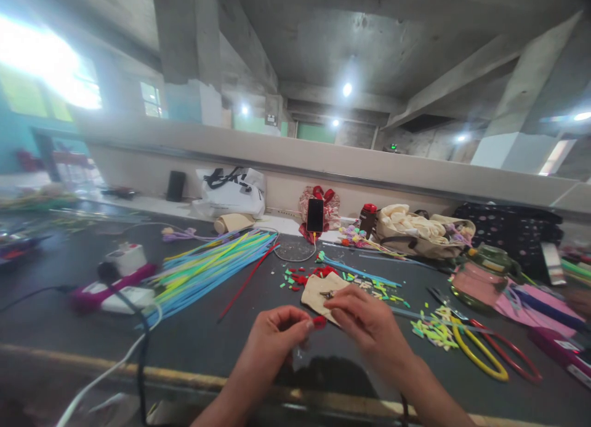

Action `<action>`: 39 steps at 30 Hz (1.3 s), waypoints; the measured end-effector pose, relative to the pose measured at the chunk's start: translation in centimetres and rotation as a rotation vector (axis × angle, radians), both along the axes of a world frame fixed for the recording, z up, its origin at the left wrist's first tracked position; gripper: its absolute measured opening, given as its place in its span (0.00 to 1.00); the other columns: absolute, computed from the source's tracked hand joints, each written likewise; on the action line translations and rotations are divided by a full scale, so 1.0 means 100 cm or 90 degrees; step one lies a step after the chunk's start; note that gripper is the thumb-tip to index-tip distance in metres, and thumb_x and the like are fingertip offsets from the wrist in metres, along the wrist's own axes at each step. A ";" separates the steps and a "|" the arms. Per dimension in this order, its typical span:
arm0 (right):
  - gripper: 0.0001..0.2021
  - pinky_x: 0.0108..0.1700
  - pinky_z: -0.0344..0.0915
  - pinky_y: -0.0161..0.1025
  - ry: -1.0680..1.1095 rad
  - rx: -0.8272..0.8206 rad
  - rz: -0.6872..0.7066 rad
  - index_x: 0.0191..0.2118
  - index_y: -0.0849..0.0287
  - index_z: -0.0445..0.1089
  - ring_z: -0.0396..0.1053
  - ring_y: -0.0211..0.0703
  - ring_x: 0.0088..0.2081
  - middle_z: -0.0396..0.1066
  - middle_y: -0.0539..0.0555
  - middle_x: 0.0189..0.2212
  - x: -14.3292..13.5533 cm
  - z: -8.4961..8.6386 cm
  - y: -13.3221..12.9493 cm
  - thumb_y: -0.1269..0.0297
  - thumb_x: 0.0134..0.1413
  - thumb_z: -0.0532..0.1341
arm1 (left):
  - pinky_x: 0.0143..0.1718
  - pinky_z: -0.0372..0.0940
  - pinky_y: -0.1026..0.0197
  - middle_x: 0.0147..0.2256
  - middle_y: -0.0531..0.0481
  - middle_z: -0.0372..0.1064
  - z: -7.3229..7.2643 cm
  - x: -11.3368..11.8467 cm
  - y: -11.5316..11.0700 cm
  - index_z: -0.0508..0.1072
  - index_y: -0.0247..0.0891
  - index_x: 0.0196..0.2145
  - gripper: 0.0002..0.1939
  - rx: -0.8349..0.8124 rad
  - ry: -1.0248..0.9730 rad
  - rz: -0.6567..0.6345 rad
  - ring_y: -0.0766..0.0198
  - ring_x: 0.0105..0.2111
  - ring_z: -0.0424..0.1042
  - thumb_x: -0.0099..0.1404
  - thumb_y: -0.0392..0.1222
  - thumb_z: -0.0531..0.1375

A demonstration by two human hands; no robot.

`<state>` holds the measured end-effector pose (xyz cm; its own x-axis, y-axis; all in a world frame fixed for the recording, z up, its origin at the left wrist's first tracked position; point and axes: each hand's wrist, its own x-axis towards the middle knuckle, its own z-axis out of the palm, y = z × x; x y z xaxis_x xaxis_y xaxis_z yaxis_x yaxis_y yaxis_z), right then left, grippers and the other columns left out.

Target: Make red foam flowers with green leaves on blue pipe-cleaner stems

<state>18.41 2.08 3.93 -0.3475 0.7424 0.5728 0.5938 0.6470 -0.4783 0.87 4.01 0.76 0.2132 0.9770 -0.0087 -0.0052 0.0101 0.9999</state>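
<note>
My left hand pinches a small red piece between thumb and forefinger, above the near part of the dark table. My right hand has its thumb and fingertips drawn together just over a beige cloth. A small dark metal thing shows at those fingertips; whether it is held or lies on the cloth is unclear. Behind the cloth lie red cut pieces. Small green and yellow cut pieces are heaped to the right of my right hand.
Long coloured strips lie in a bundle on the left, near a power strip with cables. A phone stands at the back. On the right are yellow-and-red-handled scissors, a lidded jug and a cloth bag.
</note>
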 end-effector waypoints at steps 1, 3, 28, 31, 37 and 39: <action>0.09 0.36 0.61 0.34 0.032 -0.005 -0.006 0.37 0.56 0.70 0.67 0.39 0.34 0.69 0.53 0.32 0.003 0.000 0.000 0.67 0.55 0.54 | 0.13 0.48 0.71 0.13 0.56 0.65 0.000 -0.001 0.001 0.70 0.34 0.20 0.09 -0.020 -0.031 -0.011 0.75 0.12 0.54 0.48 0.44 0.61; 0.08 0.36 0.61 0.35 0.077 -0.027 -0.009 0.36 0.56 0.71 0.67 0.40 0.35 0.70 0.53 0.32 0.007 0.000 -0.002 0.66 0.54 0.54 | 0.12 0.48 0.72 0.12 0.56 0.64 -0.001 -0.002 0.001 0.70 0.34 0.19 0.09 -0.060 -0.086 -0.039 0.74 0.11 0.56 0.46 0.44 0.62; 0.06 0.29 0.60 0.33 0.250 -0.177 0.092 0.32 0.60 0.73 0.65 0.38 0.27 0.70 0.51 0.24 -0.017 -0.012 -0.007 0.65 0.45 0.62 | 0.11 0.50 0.75 0.12 0.56 0.64 0.004 -0.003 -0.010 0.67 0.35 0.19 0.08 -0.197 -0.248 -0.151 0.75 0.12 0.60 0.46 0.40 0.63; 0.06 0.27 0.61 0.31 0.338 -0.221 0.071 0.29 0.60 0.71 0.66 0.37 0.25 0.70 0.50 0.23 -0.021 -0.018 -0.006 0.66 0.43 0.64 | 0.11 0.52 0.74 0.13 0.55 0.65 0.007 -0.001 -0.011 0.67 0.35 0.20 0.09 -0.188 -0.226 -0.131 0.75 0.12 0.59 0.46 0.41 0.63; 0.04 0.27 0.60 0.30 0.353 -0.206 0.061 0.27 0.60 0.71 0.65 0.36 0.25 0.68 0.50 0.23 -0.021 -0.019 -0.006 0.67 0.42 0.64 | 0.12 0.54 0.74 0.14 0.54 0.66 0.007 0.000 -0.013 0.67 0.35 0.20 0.09 -0.146 -0.209 -0.117 0.73 0.14 0.61 0.47 0.42 0.63; 0.03 0.27 0.60 0.31 0.324 -0.169 0.059 0.27 0.60 0.72 0.65 0.36 0.26 0.68 0.50 0.23 -0.020 -0.017 -0.006 0.67 0.42 0.64 | 0.12 0.54 0.73 0.14 0.54 0.66 0.005 0.001 -0.012 0.67 0.35 0.20 0.09 -0.133 -0.211 -0.121 0.73 0.14 0.61 0.47 0.42 0.62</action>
<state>16.41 1.53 2.21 -0.1472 0.8632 0.4830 0.1927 0.5040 -0.8419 0.94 2.76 1.31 0.4129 0.9049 -0.1028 -0.3036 0.2432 0.9212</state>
